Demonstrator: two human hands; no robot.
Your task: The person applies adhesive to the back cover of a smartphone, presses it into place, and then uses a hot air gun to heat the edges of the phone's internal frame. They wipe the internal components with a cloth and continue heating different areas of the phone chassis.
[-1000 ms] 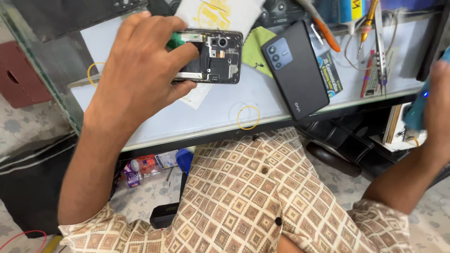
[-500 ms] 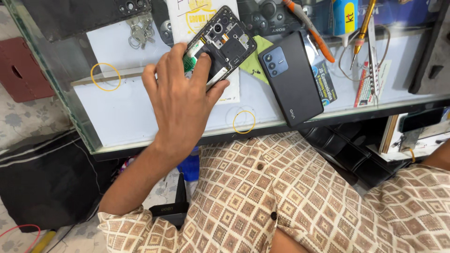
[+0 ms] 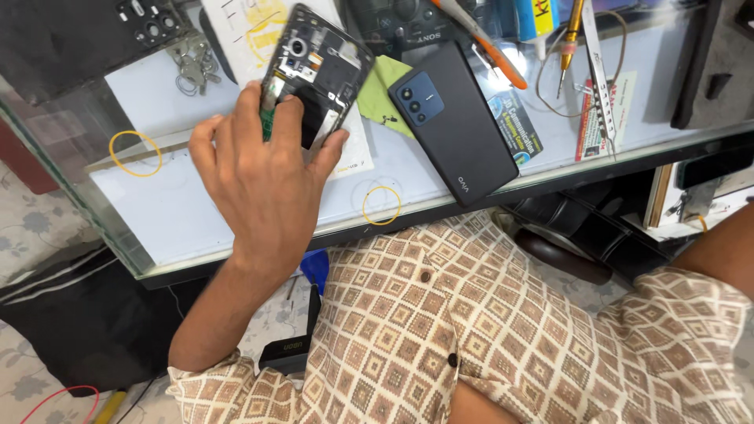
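Note:
My left hand grips the lower end of an opened phone whose back is off, so its circuit parts and camera ring show. The phone lies tilted on the glass counter, over a white paper sheet. A small green piece sits under my fingers at the phone's left edge. To the right a dark blue back cover with camera cutouts lies face up. My right hand is out of view; only its forearm shows at the right edge.
Orange-handled pliers, a screwdriver and tweezers lie at the back right. A key bunch and a black camera-frame part lie at the back left. Two yellow rubber bands rest on the glass.
My left hand has turned the opened phone from lying crosswise to pointing away from me and slid it back. My right hand, seen at the right edge earlier, has dropped out of view.

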